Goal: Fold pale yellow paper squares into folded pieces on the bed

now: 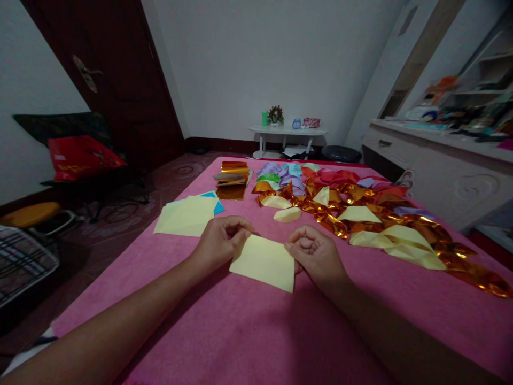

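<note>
Presently, one upper corner of a pale yellow sheet [262, 263] was being pinched between the thumb and the fingers of the left hand [222, 239]. The opposite upper corner was gripped by the right hand [318, 256], whose thumb was laid on the edge and whose other fingers were curled inward. The sheet was held out between both hands, tilted a little, over the near half of the pink worktop [188, 331]; whether its lower edge was touched by the surface could not be told.

Just beyond the left hand, a stack of yellow sheets [184, 216] was placed, with a blue sheet [218, 207] seen partly under it. Farther back, a pile of shiny orange-gold sheets [231, 192] was set. In front of the right hand, a small folded yellow piece [287, 215] was left alone, and behind it and to its right shiny gold pieces [340, 229] were spread, mixed with more yellow ones. Purple pieces [294, 186] and red pieces [334, 177] were gathered at the far side. Beyond these, by the wall, a potted plant [275, 115] was carried by a low white table [256, 129].
</note>
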{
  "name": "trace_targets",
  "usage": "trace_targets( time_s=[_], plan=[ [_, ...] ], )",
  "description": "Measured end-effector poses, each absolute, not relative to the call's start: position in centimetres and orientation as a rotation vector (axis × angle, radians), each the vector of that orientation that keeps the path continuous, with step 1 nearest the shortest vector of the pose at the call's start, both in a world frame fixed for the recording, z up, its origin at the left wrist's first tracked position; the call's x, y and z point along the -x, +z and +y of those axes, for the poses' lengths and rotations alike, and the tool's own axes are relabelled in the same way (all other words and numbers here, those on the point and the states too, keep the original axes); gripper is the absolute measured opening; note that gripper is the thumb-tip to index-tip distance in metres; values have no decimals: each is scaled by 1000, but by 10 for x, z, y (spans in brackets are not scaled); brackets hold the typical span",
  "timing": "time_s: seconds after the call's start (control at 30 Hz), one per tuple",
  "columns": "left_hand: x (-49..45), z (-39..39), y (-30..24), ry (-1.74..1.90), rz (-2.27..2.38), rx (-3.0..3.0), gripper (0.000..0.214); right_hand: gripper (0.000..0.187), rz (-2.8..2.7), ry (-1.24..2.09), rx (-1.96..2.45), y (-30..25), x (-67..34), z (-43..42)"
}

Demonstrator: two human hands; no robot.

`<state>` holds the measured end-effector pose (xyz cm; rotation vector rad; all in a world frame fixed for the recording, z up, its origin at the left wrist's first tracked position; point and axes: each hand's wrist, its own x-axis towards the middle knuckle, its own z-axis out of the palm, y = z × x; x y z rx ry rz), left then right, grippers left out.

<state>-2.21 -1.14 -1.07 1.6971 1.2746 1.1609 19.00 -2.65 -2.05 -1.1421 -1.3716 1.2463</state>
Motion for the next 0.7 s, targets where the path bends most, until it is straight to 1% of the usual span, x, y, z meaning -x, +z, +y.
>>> trace_targets(
  time_s=[0.07, 0.17, 0.27, 0.4, 0.47, 0.57, 0.7],
  plan=[
    [26, -10, -12, 1094, 1297, -1928, 15, 12, -1542, 1180, 1160, -22, -187, -28],
    [26, -7, -14, 985, 1320, -2201, 22, 2, -1826, 992, 1156, -27, -185, -28],
    [25, -3, -18, 913, 1328, -2347, 26, 14, -2074, 777, 1233, -30, -185, -27],
    [25, 1, -21, 860, 1278, -2480, 25, 28, -2296, 532, 1391, -24, -183, -29],
    [26, 0, -19, 797, 1285, -2565, 22, 30, -2359, 480, 1430, -19, -182, -31],
    [24, -3, -12, 712, 1411, -2691, 15, 30, -2414, 424, 1466, -14, -181, -35],
    [13, -8, -5, 539, 1516, -2783, 16, 30, -2436, 398, 1465, -14, -180, -36]
  ],
)
